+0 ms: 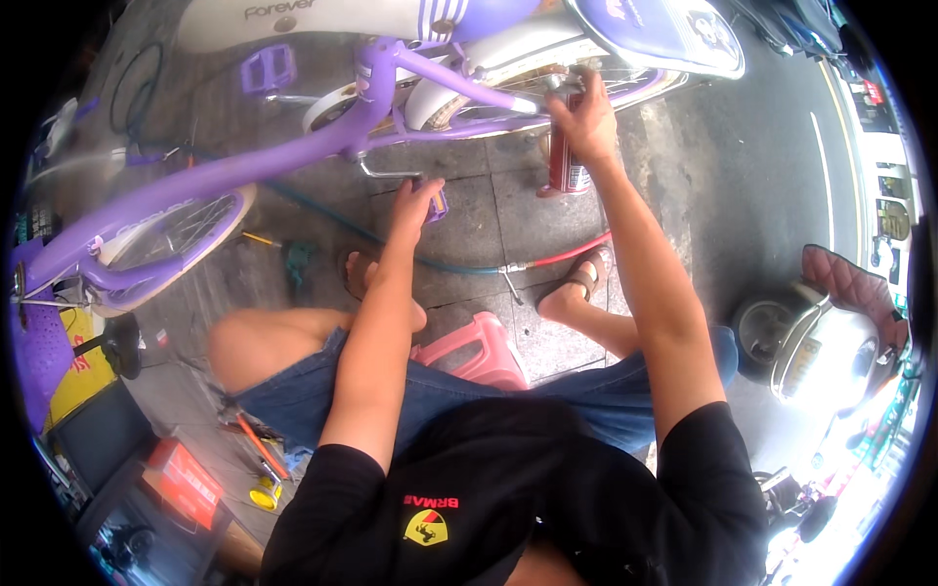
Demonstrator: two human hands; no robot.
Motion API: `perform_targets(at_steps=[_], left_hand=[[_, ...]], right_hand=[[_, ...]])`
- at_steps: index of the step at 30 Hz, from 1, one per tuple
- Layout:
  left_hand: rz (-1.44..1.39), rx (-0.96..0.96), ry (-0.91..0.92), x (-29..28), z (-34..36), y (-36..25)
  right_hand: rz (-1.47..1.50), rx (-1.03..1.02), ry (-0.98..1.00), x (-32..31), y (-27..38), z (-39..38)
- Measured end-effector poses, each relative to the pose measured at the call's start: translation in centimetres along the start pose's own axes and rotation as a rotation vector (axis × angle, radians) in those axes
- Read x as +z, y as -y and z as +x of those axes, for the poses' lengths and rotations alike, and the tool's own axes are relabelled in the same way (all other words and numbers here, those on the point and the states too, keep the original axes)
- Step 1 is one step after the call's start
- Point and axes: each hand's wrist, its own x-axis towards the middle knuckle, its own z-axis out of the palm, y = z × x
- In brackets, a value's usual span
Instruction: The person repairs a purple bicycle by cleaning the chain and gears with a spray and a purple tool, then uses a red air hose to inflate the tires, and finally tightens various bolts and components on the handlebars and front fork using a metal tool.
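A purple bicycle [234, 176] stands across the far side, its frame running from lower left to upper right. My right hand [588, 122] grips a red spray can [565, 164] upright beside the rear wheel [625, 96], with its top close to the hub. My left hand [415, 200] is closed on a purple pedal [438, 203] at the end of a silver crank arm [386, 174]. The other pedal [267, 68] sits on the bicycle's far side. What the spray can gives off, if anything, cannot be made out.
A pink plastic stool [479, 352] is between my legs. A teal and red hose [469, 268] crosses the paving before my feet. A screwdriver [259, 238] and an orange box [183, 481] lie at left. A parked scooter [826, 352] stands at right.
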Motion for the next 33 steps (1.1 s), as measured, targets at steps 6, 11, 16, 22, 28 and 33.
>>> perform_targets(at_steps=[6,11,16,22,28,33], left_hand=[[-0.036,-0.089,-0.070,-1.5,3.7,1.9],[-0.111,-0.074,-0.017,-2.1,5.5,2.3],[0.139,0.152,-0.090,0.2,5.1,1.9],[0.381,0.145,-0.166,-0.4,7.5,3.0],[0.459,0.118,-0.158,0.8,6.5,2.8],[0.160,0.581,-0.280,-3.7,9.7,2.4]], right_hand=[[-0.027,-0.040,0.011,0.0,0.6,0.2],[0.000,-0.034,0.091,-1.7,1.0,0.1],[-0.039,-0.067,0.153,-3.6,1.7,-0.3],[-0.305,-0.155,0.394,-5.2,5.4,0.5],[-0.376,-0.151,0.538,-7.7,7.1,0.9],[-0.279,-0.379,0.523,-6.6,10.3,1.8]])
